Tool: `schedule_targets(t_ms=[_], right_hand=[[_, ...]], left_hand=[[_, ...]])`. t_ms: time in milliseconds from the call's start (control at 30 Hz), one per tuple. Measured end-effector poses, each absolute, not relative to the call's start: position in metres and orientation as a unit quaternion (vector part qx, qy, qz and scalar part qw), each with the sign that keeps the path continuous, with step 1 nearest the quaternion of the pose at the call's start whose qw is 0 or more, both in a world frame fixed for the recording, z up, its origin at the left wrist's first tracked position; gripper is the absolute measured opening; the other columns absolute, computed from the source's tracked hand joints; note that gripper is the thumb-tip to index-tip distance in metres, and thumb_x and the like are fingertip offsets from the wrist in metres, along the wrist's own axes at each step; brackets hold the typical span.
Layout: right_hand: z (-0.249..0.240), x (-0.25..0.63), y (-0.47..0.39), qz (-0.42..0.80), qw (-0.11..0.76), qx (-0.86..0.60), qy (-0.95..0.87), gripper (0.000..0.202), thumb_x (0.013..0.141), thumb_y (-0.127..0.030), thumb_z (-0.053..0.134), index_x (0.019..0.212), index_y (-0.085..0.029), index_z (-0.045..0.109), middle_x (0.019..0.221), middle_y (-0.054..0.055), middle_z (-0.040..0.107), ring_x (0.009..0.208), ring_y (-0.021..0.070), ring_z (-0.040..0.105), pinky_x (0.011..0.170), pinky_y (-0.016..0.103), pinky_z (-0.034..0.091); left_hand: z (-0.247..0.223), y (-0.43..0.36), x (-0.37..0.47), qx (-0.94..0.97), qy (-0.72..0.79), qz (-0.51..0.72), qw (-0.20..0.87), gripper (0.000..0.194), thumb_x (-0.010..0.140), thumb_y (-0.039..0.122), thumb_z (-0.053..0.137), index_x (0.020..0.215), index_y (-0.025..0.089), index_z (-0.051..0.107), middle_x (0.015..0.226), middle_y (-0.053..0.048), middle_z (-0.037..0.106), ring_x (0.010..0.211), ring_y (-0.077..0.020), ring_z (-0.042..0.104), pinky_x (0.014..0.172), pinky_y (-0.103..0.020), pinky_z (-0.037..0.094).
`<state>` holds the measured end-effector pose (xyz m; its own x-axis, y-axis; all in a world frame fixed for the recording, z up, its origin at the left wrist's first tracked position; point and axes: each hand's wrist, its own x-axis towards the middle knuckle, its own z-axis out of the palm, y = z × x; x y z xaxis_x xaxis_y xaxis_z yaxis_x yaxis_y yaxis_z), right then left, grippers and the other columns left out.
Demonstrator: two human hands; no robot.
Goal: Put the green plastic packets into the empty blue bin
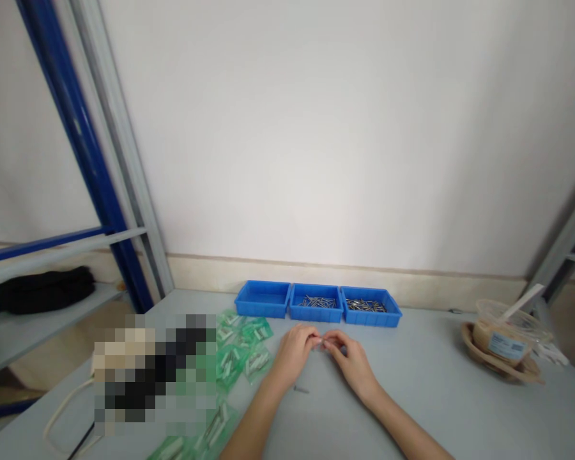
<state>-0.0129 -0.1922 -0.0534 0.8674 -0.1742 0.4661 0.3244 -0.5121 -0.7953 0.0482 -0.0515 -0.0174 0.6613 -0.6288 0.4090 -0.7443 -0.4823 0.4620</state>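
Observation:
My left hand and my right hand meet over the grey table, fingertips pinched together on a small clear item held between them; what it is I cannot tell. A single small metal pin lies on the table just below my left wrist. Green-printed small bags lie scattered to the left of my left hand. Three blue trays stand in a row behind the hands; the middle and right ones hold several metal pins, the left one looks bare.
A plastic food cup with a spoon in a brown bowl stands at the right. A blurred-out patch and a white cord lie at the left. A blue and grey shelf frame with a black bundle stands beyond the table's left edge.

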Motion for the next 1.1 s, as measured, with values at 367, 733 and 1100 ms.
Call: schedule_targets(t_ms=[367,733,1100], right_hand=[[-0.04,-0.027,-0.187,-0.316,0.286,-0.904,0.0,0.036,0.091,-0.031,0.037,0.073,-0.021,0.066,0.075,0.002,0.068,0.073,0.0176,0.059,0.074,0.032,0.029],[-0.045,-0.024,-0.187,-0.308,0.271,-0.908,-0.082,0.033,0.092,-0.027,0.035,0.074,-0.019,0.062,0.079,0.001,0.067,0.077,0.0149,0.058,0.071,0.028,0.028],[-0.045,-0.027,-0.187,-0.301,0.286,-0.906,-0.082,0.025,0.089,-0.025,0.04,0.084,-0.021,0.064,0.081,0.001,0.068,0.071,0.014,0.059,0.073,0.029,0.029]], left_hand=[[-0.03,-0.047,0.041,0.798,-0.414,0.01,0.437,0.033,0.086,0.037,0.038,0.068,0.015,0.054,0.065,-0.001,0.061,0.065,-0.0144,0.054,0.066,-0.022,0.039],[-0.03,-0.045,0.041,0.766,-0.419,-0.015,0.488,0.026,0.085,0.039,0.041,0.091,0.015,0.051,0.066,0.001,0.058,0.061,-0.0126,0.051,0.059,-0.021,0.037],[-0.029,-0.047,0.038,0.801,-0.405,0.023,0.44,0.022,0.086,0.034,0.039,0.075,0.017,0.047,0.06,0.003,0.054,0.06,-0.0122,0.052,0.061,-0.021,0.038]])
